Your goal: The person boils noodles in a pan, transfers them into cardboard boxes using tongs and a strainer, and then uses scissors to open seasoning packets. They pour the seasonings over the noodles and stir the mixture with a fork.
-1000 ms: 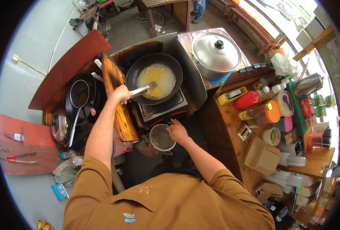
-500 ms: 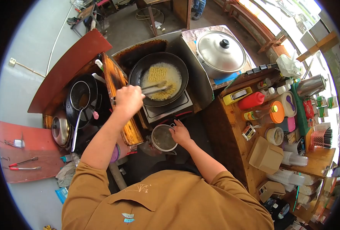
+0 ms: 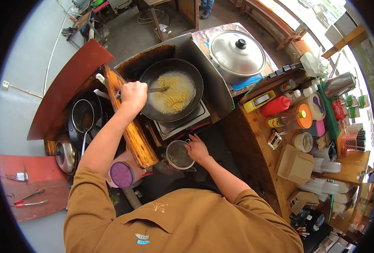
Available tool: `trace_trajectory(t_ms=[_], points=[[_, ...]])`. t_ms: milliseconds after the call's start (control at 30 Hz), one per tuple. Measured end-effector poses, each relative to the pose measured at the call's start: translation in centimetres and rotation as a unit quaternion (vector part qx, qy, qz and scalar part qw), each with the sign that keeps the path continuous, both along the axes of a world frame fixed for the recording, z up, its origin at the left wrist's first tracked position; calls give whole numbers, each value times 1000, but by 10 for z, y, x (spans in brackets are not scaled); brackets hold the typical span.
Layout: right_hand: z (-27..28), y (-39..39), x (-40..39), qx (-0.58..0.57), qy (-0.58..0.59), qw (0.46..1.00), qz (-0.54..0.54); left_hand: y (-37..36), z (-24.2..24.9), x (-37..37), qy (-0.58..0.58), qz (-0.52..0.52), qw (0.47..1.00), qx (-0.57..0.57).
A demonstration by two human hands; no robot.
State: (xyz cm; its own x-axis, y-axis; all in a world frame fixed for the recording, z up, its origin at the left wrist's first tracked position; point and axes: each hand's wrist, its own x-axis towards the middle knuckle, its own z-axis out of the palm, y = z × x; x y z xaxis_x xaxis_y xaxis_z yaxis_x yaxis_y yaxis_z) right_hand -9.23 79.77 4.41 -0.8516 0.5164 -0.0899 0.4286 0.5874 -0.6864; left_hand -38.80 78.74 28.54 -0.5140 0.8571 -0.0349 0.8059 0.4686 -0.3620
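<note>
Noodles [image 3: 175, 93] lie in cloudy, foamy liquid inside a black wok [image 3: 147, 75] on the stove [image 3: 182, 123]. My left hand [image 3: 134, 95] is closed around a metal utensil [image 3: 156, 90], held at the wok's left side; its far end is in the noodles, and its exact shape is hard to make out. Below the stove, my right hand [image 3: 198, 149] has its fingers wrapped on the right rim and handle of a small metal pot [image 3: 179, 154]. What is inside the pot is hard to tell.
A large lidded pot [image 3: 237, 52] stands beyond the stove's right side. Wooden boards [image 3: 130, 126] edge the stove at left, beside another pan [image 3: 83, 114]. Bottles, including a red one [image 3: 275, 106], and a cardboard box [image 3: 294, 164] sit on the right shelf. A person's legs show at the top.
My left hand has moved slightly left and up with the utensil. The noodles are looser and more spread. The view has shifted, showing more of the purple lid; my right hand remains at the small pot.
</note>
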Motion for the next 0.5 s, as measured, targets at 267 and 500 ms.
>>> trace_trajectory(t_ms=[267,500], points=[[3,-3,-24,124,-149,973,122,6,-14,-5,130,1,991,-37],[-6,-11,-37,227,-173,949,133,22,-29,-19,135,-75,987,-51]])
